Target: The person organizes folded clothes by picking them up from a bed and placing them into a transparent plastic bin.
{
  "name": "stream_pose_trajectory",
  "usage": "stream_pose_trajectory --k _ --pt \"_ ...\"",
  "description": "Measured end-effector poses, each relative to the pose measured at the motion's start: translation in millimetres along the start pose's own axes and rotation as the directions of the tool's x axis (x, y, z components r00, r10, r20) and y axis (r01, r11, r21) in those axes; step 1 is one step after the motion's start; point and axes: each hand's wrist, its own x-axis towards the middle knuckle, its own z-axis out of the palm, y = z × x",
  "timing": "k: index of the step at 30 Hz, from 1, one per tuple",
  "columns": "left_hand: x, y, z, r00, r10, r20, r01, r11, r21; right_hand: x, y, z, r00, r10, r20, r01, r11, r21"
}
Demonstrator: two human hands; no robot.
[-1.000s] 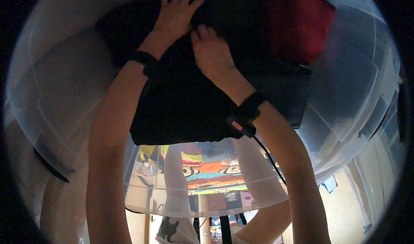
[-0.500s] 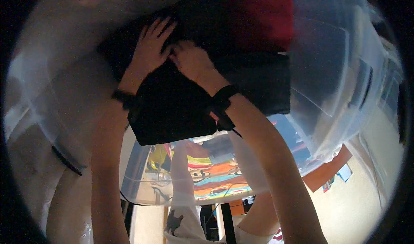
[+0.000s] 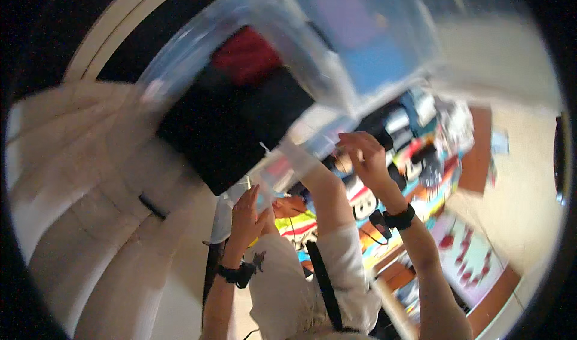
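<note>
My left hand (image 3: pixel 243 217) is beside my left thigh, near the front of a clear plastic box (image 3: pixel 174 57). Its fingers are stretched out and nothing shows in them. My right hand (image 3: pixel 365 156) hangs in the air above a pile of clothes, right of my knee. Its fingers are loosely bent and apart, with nothing visible in them. Inside the box lies black folded cloth (image 3: pixel 240 117), with red cloth (image 3: pixel 246 54) at its far end. Neither hand touches the black cloth.
A second clear box (image 3: pixel 390 87) with purple and blue contents stands at the far right. Mixed clothes (image 3: pixel 427 153) are heaped on a bright striped cloth (image 3: pixel 300 226). Pale padded furniture (image 3: pixel 84 220) fills the left side. A white panel with red shapes (image 3: pixel 469 250) lies at right.
Both hands have come off the black cloth and moved back toward me, the right one out to the right. My view has turned rightward, bringing the clothes pile and second box into sight.
</note>
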Motion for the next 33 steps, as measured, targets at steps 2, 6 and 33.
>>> stream_pose_trajectory --k 2,6,33 --pt "-33.8 -36.1 38.9 0.988 -0.123 0.088 0.147 0.92 -0.364 -93.8 31.1 -10.3 0.953 0.145 -0.265 -0.117 0.986 0.118" --pt "-5.8 -38.7 33.8 0.99 0.015 0.142 -0.064 0.935 0.35 -247.5 65.9 -31.8 0.838 0.46 -0.294 -0.489 0.872 -0.028" --pt "-113.5 109.0 121.2 0.847 -0.178 0.502 -0.084 0.887 0.455 -855.8 125.6 255.7 -0.074 0.736 0.672 -0.611 -0.566 0.553"
